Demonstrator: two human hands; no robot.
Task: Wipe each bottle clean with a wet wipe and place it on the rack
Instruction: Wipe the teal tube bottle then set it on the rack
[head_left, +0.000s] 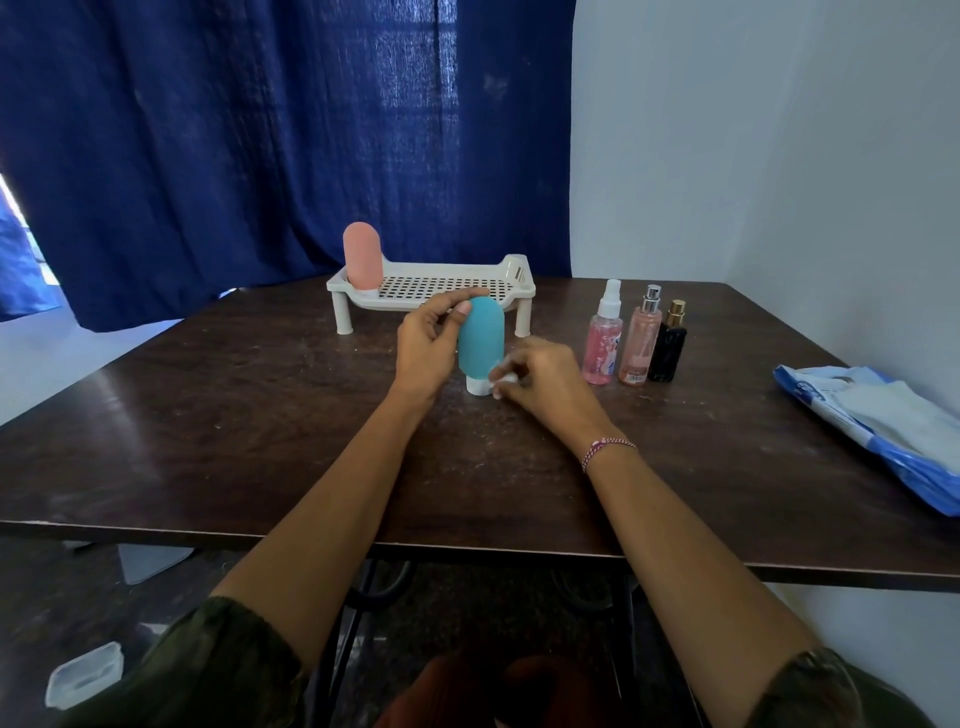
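Your right hand is blurred, and the wet wipe it pinches shows only as a small white scrap at the cap of the teal bottle. Your left hand covers that bottle's left flank. The wet wipe pack runs off the right edge. The print on the pink spray bottle is too small to read.

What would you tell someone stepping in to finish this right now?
The left hand grips the teal bottle near its top, standing cap-down on the table. The right hand pinches a wet wipe against its white cap. Done: pink bottle stands on the rack. To do: finish the teal one, rack it, then wipe the three spray bottles to the right. The wipe pack lies far right.
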